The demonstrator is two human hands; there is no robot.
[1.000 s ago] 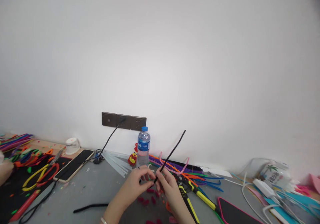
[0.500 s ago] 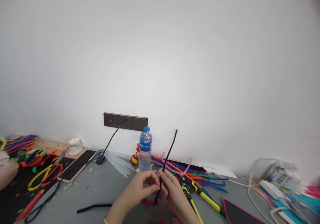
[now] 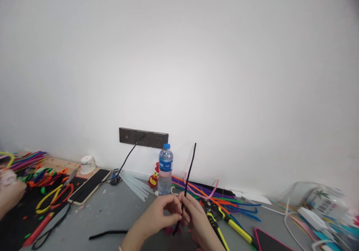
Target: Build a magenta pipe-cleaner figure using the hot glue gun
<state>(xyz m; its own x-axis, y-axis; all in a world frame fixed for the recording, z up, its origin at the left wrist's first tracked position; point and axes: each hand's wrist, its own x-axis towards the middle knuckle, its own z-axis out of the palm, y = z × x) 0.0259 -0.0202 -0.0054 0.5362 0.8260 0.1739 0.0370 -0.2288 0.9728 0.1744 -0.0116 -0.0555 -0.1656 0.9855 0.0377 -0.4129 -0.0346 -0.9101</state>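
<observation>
Head view: one black pipe cleaner [image 3: 191,167] is being pinched by the right hand [image 3: 198,219] above the grey table [image 3: 117,210], its upper end pointing up. Thumb and forefinger of the left hand [image 3: 159,215] are being curled close at its lower part; whether it is being gripped by them cannot be told, the fingertips perhaps overlapping it. One loose black pipe cleaner [image 3: 108,233] is lying beside the left forearm, its right end being hidden. Behind the hands, one water bottle [image 3: 165,172] is standing, its base being covered, with one red-and-yellow figure [image 3: 153,178] just beside it. Rightward, one pair of pliers [image 3: 238,229] is lying near coloured pipe cleaners [image 3: 230,201]. Leftward, one phone [image 3: 89,186] and one pair of scissors [image 3: 61,186] are lying near one co-worker's hand [image 3: 12,195].
</observation>
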